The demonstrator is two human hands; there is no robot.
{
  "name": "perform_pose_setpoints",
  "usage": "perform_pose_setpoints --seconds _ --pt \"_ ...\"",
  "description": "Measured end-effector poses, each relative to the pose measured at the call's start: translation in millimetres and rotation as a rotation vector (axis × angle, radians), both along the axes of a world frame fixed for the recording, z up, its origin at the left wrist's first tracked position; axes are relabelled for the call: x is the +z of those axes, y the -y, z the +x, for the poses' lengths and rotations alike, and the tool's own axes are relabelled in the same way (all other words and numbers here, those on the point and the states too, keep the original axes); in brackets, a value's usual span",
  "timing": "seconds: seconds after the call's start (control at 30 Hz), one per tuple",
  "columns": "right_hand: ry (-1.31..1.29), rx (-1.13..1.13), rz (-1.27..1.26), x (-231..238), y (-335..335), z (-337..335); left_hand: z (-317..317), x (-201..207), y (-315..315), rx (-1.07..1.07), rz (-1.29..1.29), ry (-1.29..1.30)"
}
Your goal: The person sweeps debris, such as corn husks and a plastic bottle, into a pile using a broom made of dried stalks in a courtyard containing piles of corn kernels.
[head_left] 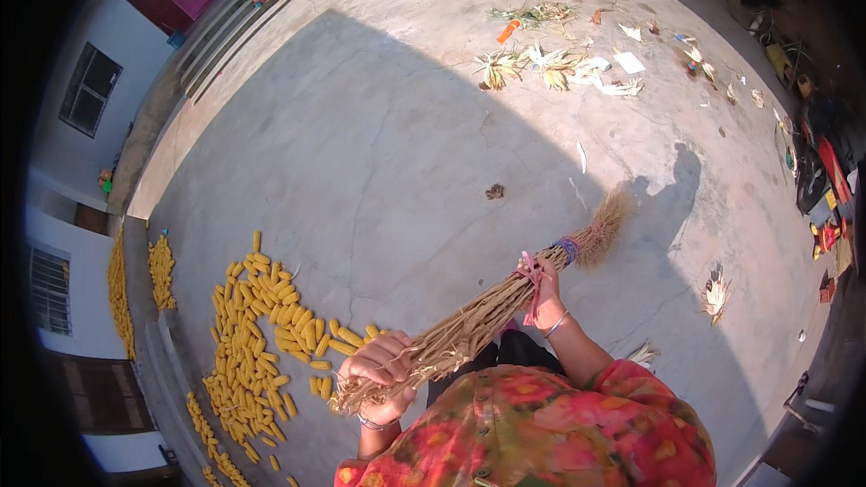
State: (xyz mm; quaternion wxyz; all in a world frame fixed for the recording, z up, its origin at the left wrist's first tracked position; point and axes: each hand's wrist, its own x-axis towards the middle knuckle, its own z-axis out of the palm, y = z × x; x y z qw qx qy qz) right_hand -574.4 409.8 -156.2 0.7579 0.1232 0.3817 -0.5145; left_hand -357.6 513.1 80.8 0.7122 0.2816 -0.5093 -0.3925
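A long broom of dry stalks (474,317) lies slantwise across the front of my body. Its bushy bristle end (606,230) points to the upper right, with a blue-purple binding just below it. My left hand (379,372) is closed round the loose-stalked end at the lower left. Farther up, my right hand (546,296) grips the bundle by a pink cloth tie (530,272). Part of the right hand's grip is hidden behind the stalks. Just left of my left hand, a large heap of yellow corn cobs (244,343) is spread on the concrete.
More cobs (161,271) lie along the steps and wall at left. Corn husks (552,68), an orange object (508,32) and white scraps litter the sunlit far ground. A small brown clump (494,191) sits in mid-yard. Assorted items (825,162) line the right edge.
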Motion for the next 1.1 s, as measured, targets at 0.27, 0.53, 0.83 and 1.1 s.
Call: perform_pose_setpoints --seconds 0.27,0.53,0.83,1.1 --pt "0.29 0.507 -0.294 19.1 87.3 159.5 7.7 59.0 32.4 0.238 -0.205 0.552" --pt "0.177 0.48 -0.212 -11.6 200.9 220.4 95.9 7.1 166.9 0.222 -0.095 0.472" --pt "-0.075 0.043 0.096 -21.0 309.1 108.8 142.2 -17.6 351.8 -0.208 0.046 0.021" --pt "-0.036 0.13 -0.041 9.4 409.1 161.8 189.5 11.5 408.0 -0.116 -0.029 0.037"
